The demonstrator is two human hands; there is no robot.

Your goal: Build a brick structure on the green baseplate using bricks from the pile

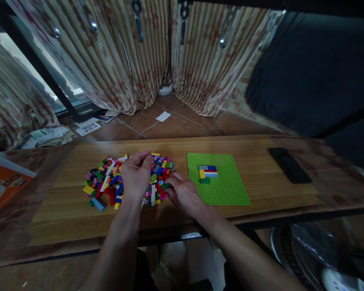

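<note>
A pile of loose toy building bricks point(109, 178) in many colours lies on the wooden board. Over its middle is my left hand point(135, 173), fingers bent and drawn together; whatever they may hold is hidden. My right hand point(183, 192) is at the pile's right edge, thumb and fingers closed on a dark green brick point(167, 186). To the right of that hand lies a green studded baseplate point(227, 186). Fixed on it is a small block of joined bricks point(210, 171) in grey, blue, red, white and yellow, with a green brick at its near left corner.
The wooden board point(69, 206) lies across a cloth-covered table. A black phone point(289, 165) rests at its right end. An orange and white box point(6, 184) stands at the left. Curtains point(115, 60) hang behind, with papers point(48, 135) at the far left.
</note>
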